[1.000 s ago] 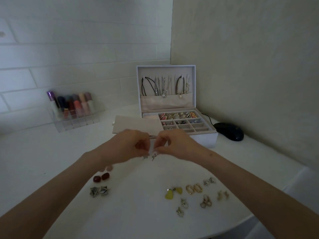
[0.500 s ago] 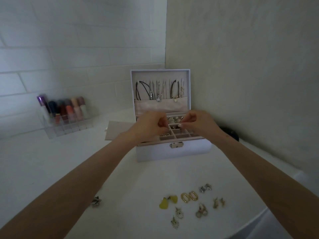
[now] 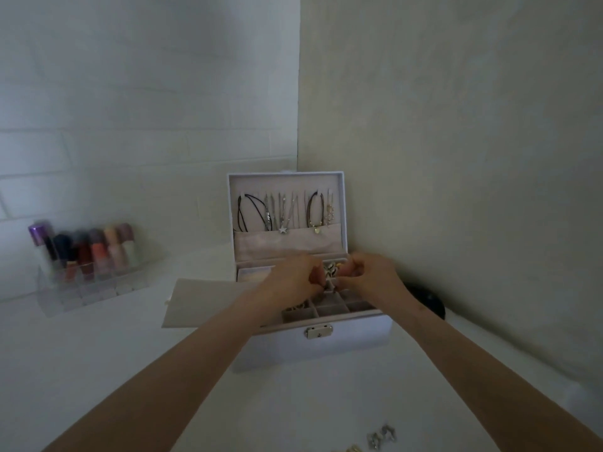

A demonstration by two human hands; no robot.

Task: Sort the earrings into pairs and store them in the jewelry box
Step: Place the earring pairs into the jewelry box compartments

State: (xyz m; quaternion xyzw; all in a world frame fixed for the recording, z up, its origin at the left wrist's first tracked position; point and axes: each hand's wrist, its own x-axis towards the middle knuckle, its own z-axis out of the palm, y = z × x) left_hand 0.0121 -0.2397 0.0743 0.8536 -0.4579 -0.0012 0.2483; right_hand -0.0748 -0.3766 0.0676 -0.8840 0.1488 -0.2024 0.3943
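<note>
Loose earrings: a silver pair (image 3: 381,436) lies at the near edge of the table (image 3: 107,370), with a gold piece (image 3: 351,448) just beside it, cut off by the frame. Both are well apart from the box and not yet stored.
Jewelry box: it stands open on the table in the corner, with its front wall (image 3: 355,337) and metal clasp (image 3: 318,331) facing the person.
Tray: a grid of small cells (image 3: 328,310). The front-middle cells look bare, and the front-left cell (image 3: 296,306) already holds something gold.
Left hand: the left hand (image 3: 293,278) is over the middle of the tray, fingers curled and tips drawn together.
Right hand: the right hand (image 3: 372,276) mirrors it just beside, almost meeting it.
Grip: both grips are drawn into a pinch. Anything in them is too small to see, so I cannot tell if either holds an earring.
Step in hand: probably setting one matched pair into a cell.
Doing it well: pick one bare cell and lower both pinches inside its walls. Let go only when the tips are low, so that nothing bounces into a neighbouring cell. Both pieces should go in the same cell, clear of the rings (image 3: 331,270) behind.
Risk: a piece could snag a divider or drop between cells.
Lid: the lid (image 3: 339,184) stands upright with necklaces (image 3: 282,212) hanging inside.
Beside: a beige flap (image 3: 202,301) lies to the left of the box. Farther left is a clear rack of polish bottles (image 3: 91,252), and to the right a dark object (image 3: 430,303).
</note>
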